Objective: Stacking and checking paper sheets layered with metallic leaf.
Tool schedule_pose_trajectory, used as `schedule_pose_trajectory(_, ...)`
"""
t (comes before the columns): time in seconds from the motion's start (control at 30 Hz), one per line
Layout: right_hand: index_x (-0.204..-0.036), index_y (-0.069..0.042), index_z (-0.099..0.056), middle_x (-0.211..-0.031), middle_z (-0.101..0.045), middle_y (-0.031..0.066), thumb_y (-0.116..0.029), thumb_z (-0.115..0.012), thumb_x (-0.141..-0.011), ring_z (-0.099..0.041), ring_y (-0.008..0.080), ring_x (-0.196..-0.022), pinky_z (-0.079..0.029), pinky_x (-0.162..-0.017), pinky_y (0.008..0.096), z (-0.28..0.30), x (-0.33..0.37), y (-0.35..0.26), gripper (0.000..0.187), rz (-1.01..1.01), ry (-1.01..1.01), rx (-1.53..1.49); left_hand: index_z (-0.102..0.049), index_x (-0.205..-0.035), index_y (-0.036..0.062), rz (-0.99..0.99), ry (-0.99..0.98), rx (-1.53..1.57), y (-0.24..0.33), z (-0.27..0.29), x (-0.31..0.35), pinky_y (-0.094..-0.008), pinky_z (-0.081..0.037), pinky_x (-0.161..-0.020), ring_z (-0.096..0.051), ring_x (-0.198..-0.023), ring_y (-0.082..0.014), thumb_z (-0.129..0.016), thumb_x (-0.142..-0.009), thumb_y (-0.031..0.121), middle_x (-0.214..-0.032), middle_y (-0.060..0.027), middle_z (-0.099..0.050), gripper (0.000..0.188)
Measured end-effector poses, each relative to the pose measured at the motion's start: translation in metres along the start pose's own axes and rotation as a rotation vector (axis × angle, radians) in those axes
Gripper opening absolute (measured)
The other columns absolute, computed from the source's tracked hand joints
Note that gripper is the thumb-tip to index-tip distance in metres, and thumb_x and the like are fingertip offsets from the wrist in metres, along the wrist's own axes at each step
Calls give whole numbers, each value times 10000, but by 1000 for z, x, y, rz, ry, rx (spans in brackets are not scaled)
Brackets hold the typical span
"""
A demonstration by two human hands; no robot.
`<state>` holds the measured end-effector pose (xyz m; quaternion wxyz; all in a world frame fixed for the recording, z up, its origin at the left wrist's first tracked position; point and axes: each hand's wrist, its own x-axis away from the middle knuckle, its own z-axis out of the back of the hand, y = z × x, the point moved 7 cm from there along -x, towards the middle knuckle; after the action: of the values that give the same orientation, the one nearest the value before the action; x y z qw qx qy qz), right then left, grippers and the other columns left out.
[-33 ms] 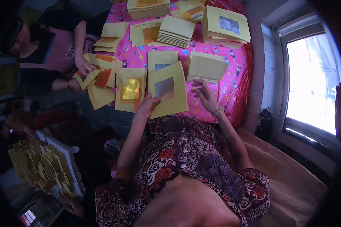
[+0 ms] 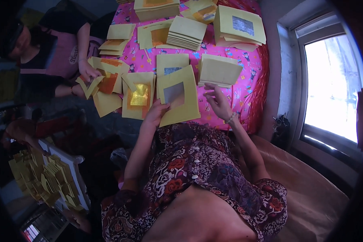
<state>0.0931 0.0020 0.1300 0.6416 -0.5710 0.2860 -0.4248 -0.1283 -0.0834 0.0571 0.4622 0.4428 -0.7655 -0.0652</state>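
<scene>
Presently, left hand point(image 2: 154, 113) pinches, by its left edge, a yellow rectangular paper with silver-grey square point(image 2: 177, 97); right hand point(image 2: 220, 105) empty, fingers half-spread, near pale-yellow paper stack point(image 2: 220, 71). Likely step: steadying the paper; next calls for free right fingers.

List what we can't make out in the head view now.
All head view:
Left hand: part behind the held paper, hidden by that paper.
Silver-patched paper beyond: lower part, covered by the held paper.
Top stack: far end, cut off by the upper edge.
Window: outside, washed out by glare.
</scene>
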Motion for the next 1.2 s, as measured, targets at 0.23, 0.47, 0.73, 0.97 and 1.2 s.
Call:
schedule_pose_trajectory(0.23,-1187,-55,-487,-1204,-481,147,90,-611,-667,-443,354,-1170,-392,-980,418,-25,-10,-68,554,409,18,550,-448,-1219,7,62,8,48,-3,-1,-6,-355,-498,-857,-583,-998,-213,-533,-850,9,-1120,-106,-565,379)
schedule_pose_trajectory(0.47,-1023,-74,-586,-970,-606,81,114,-546,-658,-570,304,-982,-441,-906,407,-19,-22,-66,413,437,-11,629,-480,-1179,24,286,-437,349,6,-14,2,-311,-536,-743,-624,-861,-213,-547,-889,144,-1037,-112,-596,320)
schedule_pose_trajectory(0.73,-1028,11,-571,-872,-639,67,-122,-554,-905,-570,69,-768,-469,-665,263,-5,-50,-6,182,-18,41,-115,-393,-1310,17,-469,36,-178,59,-17,14,-334,-402,-950,-477,-1153,-186,-484,-904,272,-1264,-103,-480,488)
schedule_pose_trajectory(0.97,-1055,22,-576,-955,-637,24,-100,-529,-919,-571,74,-829,-469,-766,237,-18,-52,-8,188,-161,-75,-379,-492,-1201,8,-425,78,-403,63,-42,16,-294,-486,-810,-578,-969,-140,-632,-851,161,-1083,-71,-593,407)
schedule_pose_trajectory(1.2,-1164,15,-493,-904,-629,77,-147,-583,-891,-595,118,-798,-481,-746,263,-1,-66,4,330,-52,107,-180,-477,-1243,20,-301,27,-171,57,-48,8,-308,-460,-890,-557,-1052,-157,-560,-910,148,-1176,-75,-564,366)
